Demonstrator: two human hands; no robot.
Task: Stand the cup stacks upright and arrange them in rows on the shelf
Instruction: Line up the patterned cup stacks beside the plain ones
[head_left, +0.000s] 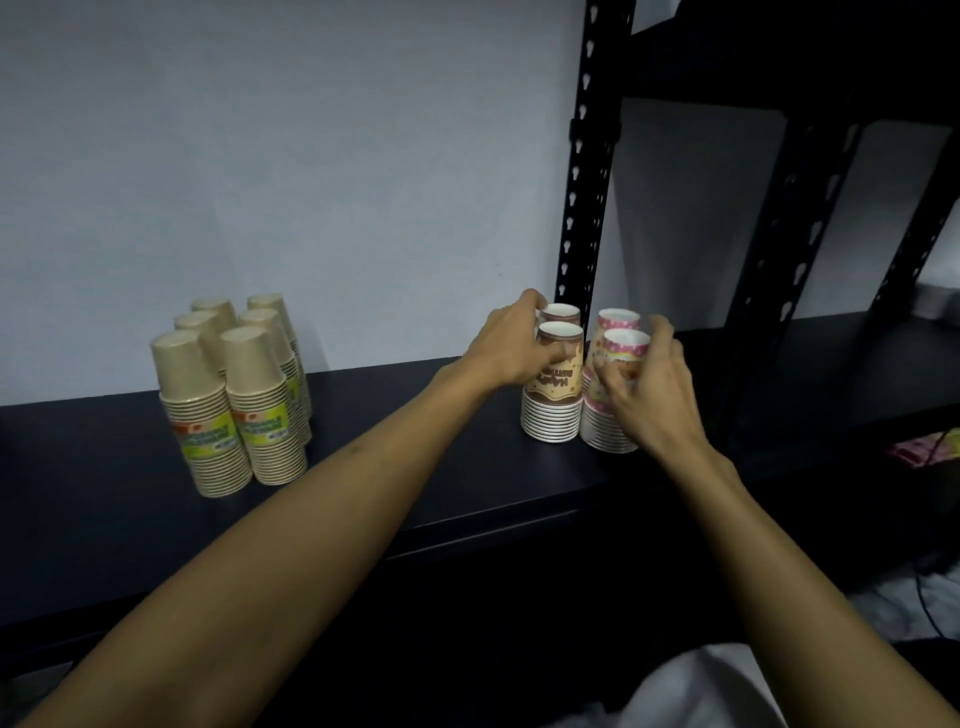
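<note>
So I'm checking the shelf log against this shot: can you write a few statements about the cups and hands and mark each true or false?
1. Six tan stacks stand upright on the shelf. True.
2. The left hand grips a pink stack. False: it grips the brown stack.
3. The right hand holds the pink stack. True.
4. The tan stacks lie on their sides. False: all stand upright, in two rows.
5. The brown and pink stacks stand left of the tan ones. False: they stand to the right, by the black post.
</note>
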